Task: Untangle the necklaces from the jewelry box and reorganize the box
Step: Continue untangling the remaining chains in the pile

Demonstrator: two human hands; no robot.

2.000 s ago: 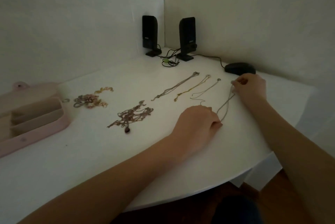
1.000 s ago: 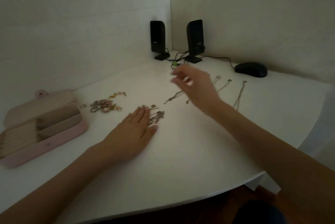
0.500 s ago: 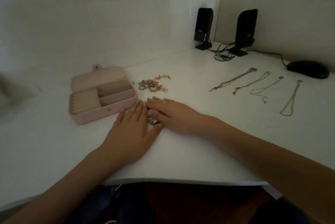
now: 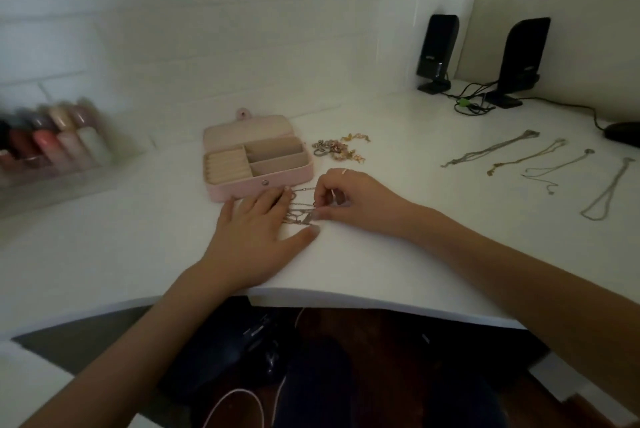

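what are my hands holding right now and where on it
Right hand pinches a chain of the tangled necklaces at the clump's right edge; left hand lies flat on it, gripping nothing.

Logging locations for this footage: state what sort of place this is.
Probably a home desk or vanity corner. A white table set against walls holds two black speakers, a row of nail polish bottles and an open pink jewelry box.

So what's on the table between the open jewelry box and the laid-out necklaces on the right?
In the head view, a small heap of jewelry lies beside the pink jewelry box; from there to the straightened necklaces is bare tabletop.
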